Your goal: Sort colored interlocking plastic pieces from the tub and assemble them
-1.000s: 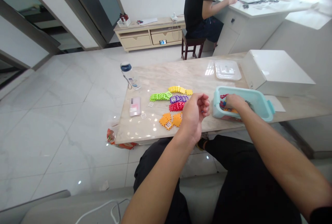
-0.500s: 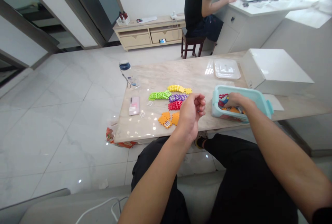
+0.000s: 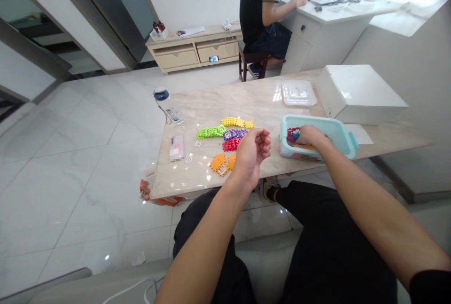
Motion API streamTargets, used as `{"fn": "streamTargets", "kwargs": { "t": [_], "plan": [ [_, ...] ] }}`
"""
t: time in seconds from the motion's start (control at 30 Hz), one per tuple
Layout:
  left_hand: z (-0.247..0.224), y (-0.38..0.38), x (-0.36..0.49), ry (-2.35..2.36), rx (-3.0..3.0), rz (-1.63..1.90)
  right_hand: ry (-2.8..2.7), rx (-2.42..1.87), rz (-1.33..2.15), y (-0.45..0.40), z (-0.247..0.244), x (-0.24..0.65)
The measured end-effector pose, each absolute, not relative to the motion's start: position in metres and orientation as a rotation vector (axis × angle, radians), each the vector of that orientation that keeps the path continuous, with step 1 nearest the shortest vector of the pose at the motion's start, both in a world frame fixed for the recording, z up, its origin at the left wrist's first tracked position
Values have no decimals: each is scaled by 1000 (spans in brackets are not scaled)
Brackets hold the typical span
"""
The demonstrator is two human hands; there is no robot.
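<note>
My left hand (image 3: 252, 153) hovers over the front of the table with its fingers curled in; nothing shows in them. Beside it lie rows of toothed plastic building pieces: yellow pieces (image 3: 236, 122), green pieces (image 3: 211, 131), purple pieces (image 3: 232, 135), red pieces (image 3: 231, 144) and orange pieces (image 3: 217, 161). Small white square frames rest on some of the purple and orange ones. To the right, my right hand (image 3: 310, 136) reaches down into a light-blue plastic bin (image 3: 338, 130) among red, blue and orange pieces. Its fingertips are hidden there, so its grip does not show.
A clear lid (image 3: 299, 93) and a white box (image 3: 362, 88) stand behind the bin. A water bottle (image 3: 169, 106) and a pink-and-white pack (image 3: 177, 148) are at the table's left. Across the room, a person (image 3: 262, 12) sits at a white desk (image 3: 324, 27).
The whole view has shifted slightly, so the table appears further left. My right hand is still in the bin, and my left hand keeps its curled pose over the table.
</note>
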State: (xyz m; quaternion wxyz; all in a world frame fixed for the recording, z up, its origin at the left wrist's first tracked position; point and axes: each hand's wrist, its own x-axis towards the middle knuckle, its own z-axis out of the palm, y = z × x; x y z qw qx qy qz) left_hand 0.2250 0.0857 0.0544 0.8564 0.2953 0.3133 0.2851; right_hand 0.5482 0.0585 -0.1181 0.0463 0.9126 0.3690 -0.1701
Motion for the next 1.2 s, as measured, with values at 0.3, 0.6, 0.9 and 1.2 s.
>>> {"fn": "streamTargets", "kwargs": {
  "t": [0.3,0.6,0.9,1.2],
  "plan": [
    [56,83,228,667,674,608,1187,2785,-555,41,-118,566],
    [60,77,234,665,721,590,1207,3112,-233,10,-62,558],
    [61,90,222,606,960,688,1904,3633,-196,-11,23,425],
    [60,91,209,613,883,668,2544,3262,-416,28,31,331]
  ]
}}
